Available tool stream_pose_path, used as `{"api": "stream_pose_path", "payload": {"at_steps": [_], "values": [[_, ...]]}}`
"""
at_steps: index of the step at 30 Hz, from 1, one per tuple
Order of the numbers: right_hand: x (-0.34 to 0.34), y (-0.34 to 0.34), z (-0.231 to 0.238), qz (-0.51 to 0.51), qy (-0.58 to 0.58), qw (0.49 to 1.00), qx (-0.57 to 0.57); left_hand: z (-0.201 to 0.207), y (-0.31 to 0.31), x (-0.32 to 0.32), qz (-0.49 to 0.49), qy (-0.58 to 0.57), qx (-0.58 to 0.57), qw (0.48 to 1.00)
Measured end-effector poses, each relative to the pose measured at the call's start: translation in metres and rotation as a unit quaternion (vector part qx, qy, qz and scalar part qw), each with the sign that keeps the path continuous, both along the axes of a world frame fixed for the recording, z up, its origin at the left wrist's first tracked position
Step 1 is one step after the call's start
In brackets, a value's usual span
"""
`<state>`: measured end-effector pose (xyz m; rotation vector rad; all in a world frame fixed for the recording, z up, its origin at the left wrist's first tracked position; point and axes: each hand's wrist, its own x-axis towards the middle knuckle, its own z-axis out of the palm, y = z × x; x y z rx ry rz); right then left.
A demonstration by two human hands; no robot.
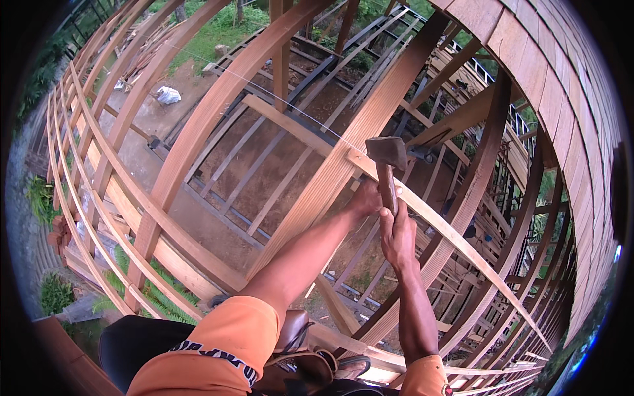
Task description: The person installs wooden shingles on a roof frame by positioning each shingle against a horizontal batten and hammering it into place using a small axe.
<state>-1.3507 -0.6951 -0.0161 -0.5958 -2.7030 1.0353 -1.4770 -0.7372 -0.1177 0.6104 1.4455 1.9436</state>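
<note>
My right hand (399,239) is wrapped round the wooden handle of a hammer (387,153). The hammer's dark, blocky metal head is uppermost, just over the end of a thin wooden batten (456,236). That batten ends on a thick, pale rafter (347,148) and runs down to the right across further rafters. Beside this end, my left hand (365,198) is closed on the batten, its fingers partly hidden by the wood and the hammer handle. A thin white string (297,113) stretches from the upper left to the rafter near the batten's end.
Curved rafters and battens (142,198) sweep round on the left. Wooden shingles (555,99) cover the roof at the upper right. Far below are bare soil, dark beams (228,218) and a white sack (168,96). A brown leather pouch (294,330) hangs at my waist.
</note>
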Motion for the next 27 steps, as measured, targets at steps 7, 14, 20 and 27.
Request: {"api": "stream_pose_path", "payload": {"at_steps": [7,14,20,27], "values": [[0.010,-0.033,0.031,0.111,0.491,0.848,-0.168,-0.018,-0.010,0.008,0.033,0.026,0.016,0.999],[0.016,-0.019,-0.002,-0.049,-0.049,0.996,-0.047,0.008,-0.009,0.009,0.035,0.066,-0.065,0.995],[0.010,-0.062,0.021,-0.014,0.232,0.965,-0.118,-0.009,-0.020,-0.014,0.044,0.046,-0.122,0.990],[0.096,0.003,-0.008,-0.083,0.259,0.960,-0.070,0.049,-0.128,-0.030,-0.173,-0.053,-0.069,0.981]]}}
